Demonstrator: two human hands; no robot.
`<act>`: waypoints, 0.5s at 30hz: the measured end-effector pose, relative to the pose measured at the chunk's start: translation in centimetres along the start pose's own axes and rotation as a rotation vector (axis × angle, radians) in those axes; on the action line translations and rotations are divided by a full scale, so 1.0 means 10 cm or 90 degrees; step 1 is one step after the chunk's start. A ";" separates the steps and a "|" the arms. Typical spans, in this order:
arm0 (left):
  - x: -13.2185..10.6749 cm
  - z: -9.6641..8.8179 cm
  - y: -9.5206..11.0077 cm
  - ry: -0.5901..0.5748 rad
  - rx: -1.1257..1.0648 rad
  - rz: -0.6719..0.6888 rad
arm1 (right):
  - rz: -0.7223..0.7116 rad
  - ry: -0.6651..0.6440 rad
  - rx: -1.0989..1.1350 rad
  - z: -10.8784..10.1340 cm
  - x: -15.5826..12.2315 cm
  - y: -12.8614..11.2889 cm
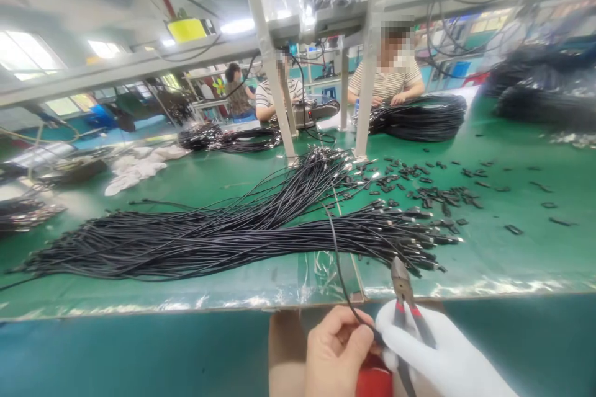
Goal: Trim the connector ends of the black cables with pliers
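My left hand (336, 352), bare, is pinched shut on a single black cable (336, 254) that arcs up from my fingers toward the big pile of black cables (223, 232) on the green table (512, 260). My right hand (442, 353) wears a white glove and is closed round the red and black handles of metal cutting pliers (401, 282), whose jaws point up and away, just right of the cable. Both hands sit below the table's front edge and touch each other.
Several small black connector caps (437, 195) lie scattered right of the pile. White gloves (135, 169) lie at the back left. Metal frame posts (272, 74) stand mid-table. Across the table, two people (391, 77) sit by coiled black cable bundles (419, 116).
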State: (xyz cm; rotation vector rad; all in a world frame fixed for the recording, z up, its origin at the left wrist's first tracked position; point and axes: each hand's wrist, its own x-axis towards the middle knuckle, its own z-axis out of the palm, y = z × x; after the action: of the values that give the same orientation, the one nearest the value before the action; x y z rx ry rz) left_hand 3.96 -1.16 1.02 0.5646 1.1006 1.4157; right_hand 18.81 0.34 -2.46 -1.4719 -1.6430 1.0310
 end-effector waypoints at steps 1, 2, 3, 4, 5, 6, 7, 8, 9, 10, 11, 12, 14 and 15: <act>-0.01 0.00 0.03 0.017 -0.005 0.010 | -0.005 0.008 -0.027 -0.05 0.00 0.02; -0.01 -0.01 0.06 0.038 -0.011 0.017 | -0.019 0.016 -0.074 -0.10 0.00 0.05; -0.02 -0.03 0.08 0.058 -0.020 0.023 | -0.047 0.023 -0.133 -0.15 -0.01 0.07; -0.01 -0.04 0.09 0.078 -0.029 0.026 | -0.090 0.032 -0.200 -0.19 -0.02 0.08; -0.01 -0.06 0.10 0.095 -0.037 0.030 | -0.143 0.045 -0.265 -0.23 -0.03 0.08; -0.01 -0.08 0.10 0.109 -0.044 0.035 | -0.199 0.061 -0.320 -0.25 -0.04 0.07; -0.01 -0.09 0.10 0.119 -0.049 0.041 | -0.250 0.078 -0.360 -0.26 -0.06 0.05; -0.01 -0.10 0.09 0.127 -0.053 0.048 | -0.293 0.101 -0.395 -0.26 -0.07 0.03; -0.01 -0.10 0.07 0.133 -0.057 0.055 | -0.330 0.128 -0.429 -0.26 -0.07 0.01; -0.01 -0.10 0.06 0.138 -0.061 0.061 | -0.358 0.157 -0.464 -0.25 -0.07 -0.02; -0.01 -0.10 0.05 0.144 -0.064 0.067 | -0.383 0.185 -0.500 -0.23 -0.07 -0.03; -0.02 -0.09 0.04 0.148 -0.066 0.072 | -0.410 0.216 -0.536 -0.22 -0.06 -0.05; -0.03 -0.08 0.03 0.149 -0.067 0.079 | -0.453 0.271 -0.593 -0.22 -0.03 -0.06; -0.03 -0.07 0.03 0.147 -0.065 0.081 | -0.466 0.283 -0.612 -0.22 -0.01 -0.06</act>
State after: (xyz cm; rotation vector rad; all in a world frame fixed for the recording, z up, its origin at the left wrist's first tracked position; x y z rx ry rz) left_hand 3.26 -1.65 1.00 0.4110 1.1829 1.6697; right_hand 20.55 0.42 -0.97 -1.2684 -2.1520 -0.5380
